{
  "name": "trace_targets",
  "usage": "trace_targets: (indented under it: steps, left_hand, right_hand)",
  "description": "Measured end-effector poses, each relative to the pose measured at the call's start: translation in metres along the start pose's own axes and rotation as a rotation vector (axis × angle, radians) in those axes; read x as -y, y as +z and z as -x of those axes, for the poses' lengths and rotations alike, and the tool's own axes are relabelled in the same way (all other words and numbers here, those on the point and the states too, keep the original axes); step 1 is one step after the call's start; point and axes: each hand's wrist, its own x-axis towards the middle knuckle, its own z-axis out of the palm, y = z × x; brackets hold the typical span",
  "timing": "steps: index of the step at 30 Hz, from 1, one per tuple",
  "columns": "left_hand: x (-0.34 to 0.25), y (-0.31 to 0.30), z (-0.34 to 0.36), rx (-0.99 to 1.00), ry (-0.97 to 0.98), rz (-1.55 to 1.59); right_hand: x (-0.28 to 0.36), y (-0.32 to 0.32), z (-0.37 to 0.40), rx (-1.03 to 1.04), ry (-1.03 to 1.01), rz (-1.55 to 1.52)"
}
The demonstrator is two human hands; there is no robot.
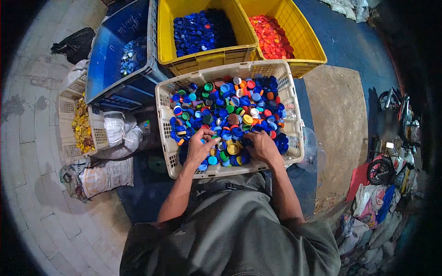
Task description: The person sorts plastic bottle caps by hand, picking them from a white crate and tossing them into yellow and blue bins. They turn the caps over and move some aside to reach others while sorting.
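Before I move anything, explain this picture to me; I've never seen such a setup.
There is no machine here: the single picture comes from a camera on a person's head, looking down at their two bare hands. The left hand and right hand reach into a pale crate of mixed-colour plastic caps. Their fingers are among the caps; whether either grip holds one, I can't tell. Beyond it, a blue tub holds light-blue and white pieces, one yellow tub mostly blue caps, another yellow tub red-orange ones. At far left, a second crate holds yellow pieces.
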Motion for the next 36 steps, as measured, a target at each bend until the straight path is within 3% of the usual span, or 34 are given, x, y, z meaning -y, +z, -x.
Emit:
trace_targets:
  steps: [5,9,12,15,18,19,22,26,29,32,36]
  left_hand:
    - [0.008,-0.007,-0.007,-0.118,0.078,-0.227]
    - [0.004,-0.01,-0.014,-0.086,0.1,-0.252]
    - [-0.006,-0.004,-0.013,-0.035,0.143,-0.303]
    - [-0.013,0.007,-0.009,-0.003,0.171,-0.321]
    - [-0.008,0.013,-0.013,-0.065,0.373,-0.62]
    - [-0.007,0.015,-0.014,-0.076,0.363,-0.607]
    - [-0.012,0.024,-0.016,-0.078,0.284,-0.601]
    - [-0.025,0.03,-0.018,-0.085,0.157,-0.717]
    - [-0.029,0.033,-0.022,-0.047,0.134,-0.757]
    - [-0.024,0.032,-0.024,-0.03,0.146,-0.766]
    - [0.001,0.023,-0.032,-0.089,0.24,-0.652]
  right_hand:
    - [0.003,0.007,-0.005,0.028,0.058,-0.034]
    - [0.011,0.006,-0.004,-0.086,0.02,0.018]
    - [0.001,0.012,-0.007,-0.075,0.062,-0.126]
    - [-0.006,0.002,-0.003,-0.144,0.163,-0.411]
    - [-0.014,-0.005,0.003,-0.235,0.315,-0.627]
    - [-0.017,0.0,0.004,-0.313,0.271,-0.814]
    - [-0.017,-0.016,0.011,-0.249,0.42,-1.104]
    - [-0.014,-0.017,0.015,-0.221,0.461,-1.527]
    - [-0.013,-0.01,0.017,-0.238,0.341,-1.825]
    - [-0.006,-0.006,0.014,-0.241,0.31,-1.841]
    - [0.005,-0.004,0.006,-0.199,0.436,-1.206]
